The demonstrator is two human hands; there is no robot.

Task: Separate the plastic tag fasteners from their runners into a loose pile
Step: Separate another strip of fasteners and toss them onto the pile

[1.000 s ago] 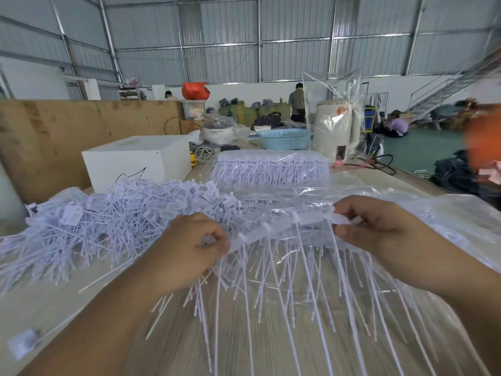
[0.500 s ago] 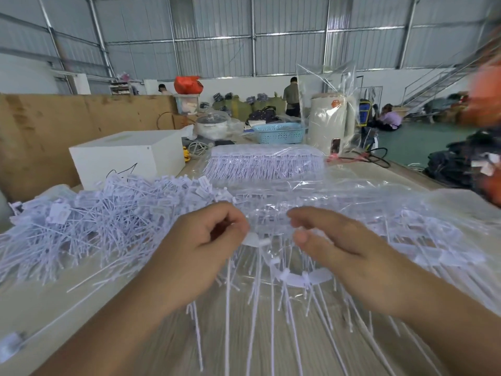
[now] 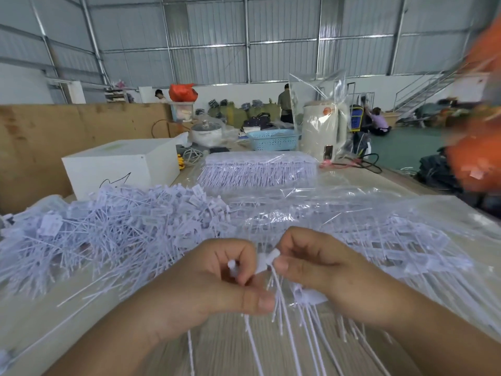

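A strip of white plastic tag fasteners (image 3: 267,263) on its runner is bunched between my two hands at the middle of the view. My left hand (image 3: 217,280) grips the strip's left end, thumb pressed over the thin tails. My right hand (image 3: 317,267) pinches the strip's right end, with more heads bunched under its palm. Long white tails (image 3: 287,335) hang down from the strip toward me. A big loose pile of separated fasteners (image 3: 108,229) lies to the left on the table.
Clear plastic bags (image 3: 352,213) with more fasteners on runners cover the table on the right and behind. Another bagged bundle (image 3: 257,169) lies farther back. A white box (image 3: 119,166), a blue basket (image 3: 271,139) and a bagged kettle (image 3: 324,131) stand at the table's far end.
My hands have come close together, folding the strip of fasteners up between them. One second ago the strip was stretched wide between the hands.
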